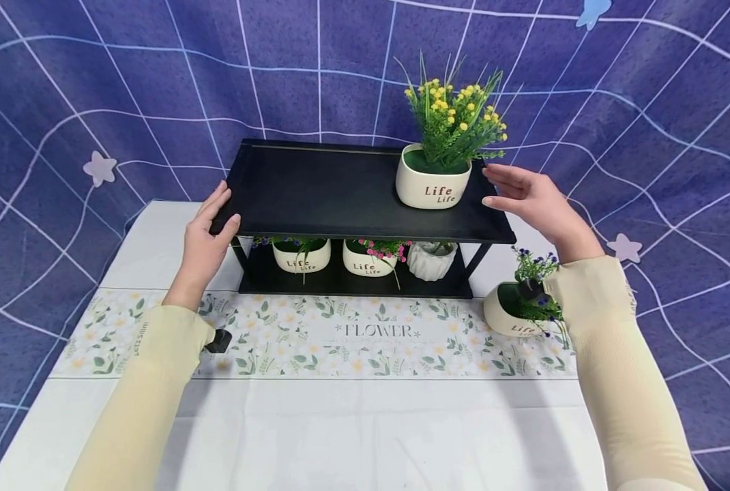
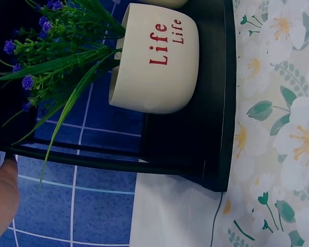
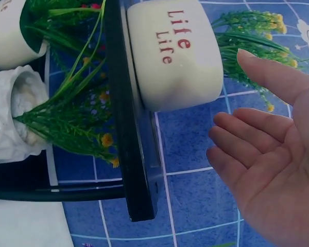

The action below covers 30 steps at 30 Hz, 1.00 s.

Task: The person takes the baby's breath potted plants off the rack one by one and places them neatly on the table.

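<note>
I judge placement nearly done: the yellow-flowered planter (image 1: 434,185) stands atop the black rack (image 1: 322,187), right end. Right hand (image 1: 537,202): released, beside it. Left hand (image 1: 204,239): unclenched, at rack edge. Next, probably: withdraw right.

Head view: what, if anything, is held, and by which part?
Nothing looks gripped: left hand touches the left end of the black rack; right hand is empty beside the yellow-flowered pot.

Black rectangular two-tier shelf (image 1: 316,191): upper tier passable left of the cream, yellow-flowered pot (image 1: 434,185). Lower tier obstructed by two cream lettered pots (image 1: 303,258) and one white faceted pot (image 1: 429,264). White-covered table (image 1: 371,429) affords passage before the shelf.
</note>
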Motion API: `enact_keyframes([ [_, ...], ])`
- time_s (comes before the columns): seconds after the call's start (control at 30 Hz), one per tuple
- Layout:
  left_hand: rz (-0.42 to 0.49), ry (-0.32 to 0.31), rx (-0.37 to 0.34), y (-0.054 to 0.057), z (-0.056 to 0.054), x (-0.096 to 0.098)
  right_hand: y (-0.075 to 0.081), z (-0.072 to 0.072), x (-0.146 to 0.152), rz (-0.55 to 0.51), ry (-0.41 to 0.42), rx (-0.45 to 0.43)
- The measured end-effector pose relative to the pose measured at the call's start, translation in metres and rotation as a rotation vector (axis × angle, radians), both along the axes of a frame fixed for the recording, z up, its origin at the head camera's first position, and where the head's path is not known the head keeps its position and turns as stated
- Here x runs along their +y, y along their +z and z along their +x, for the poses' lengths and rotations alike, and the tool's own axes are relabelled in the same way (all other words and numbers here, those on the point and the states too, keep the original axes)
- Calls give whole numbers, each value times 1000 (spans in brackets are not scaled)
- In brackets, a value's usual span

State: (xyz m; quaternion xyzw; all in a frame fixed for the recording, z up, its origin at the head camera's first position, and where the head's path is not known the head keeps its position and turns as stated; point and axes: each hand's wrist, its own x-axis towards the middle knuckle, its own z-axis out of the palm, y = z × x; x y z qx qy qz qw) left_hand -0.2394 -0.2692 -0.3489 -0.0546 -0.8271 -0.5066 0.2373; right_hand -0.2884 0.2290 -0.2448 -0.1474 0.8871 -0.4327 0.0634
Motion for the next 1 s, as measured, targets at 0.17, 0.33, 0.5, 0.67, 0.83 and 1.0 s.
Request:
enact_keyframes([
  [0.17,18,-20,7,15,12,11,-2,-7,-2,22,5,-8],
  [0.33,19,-8,6,4,3,4,-5,-15,-8,48,16,-10],
  [0.5,10,2,3,-6,-5,-3,-7,-22,-13,51,19,-15],
  [0.67,10,-2,12,-6,-5,-4,-8,-29,-19,54,5,-8],
  [0.83,10,-4,20,-7,-5,-4,-8,-35,-23,50,-8,-6],
  [1.0,12,-1,9,-6,-4,-4,-9,-43,-28,20,-27,-45],
])
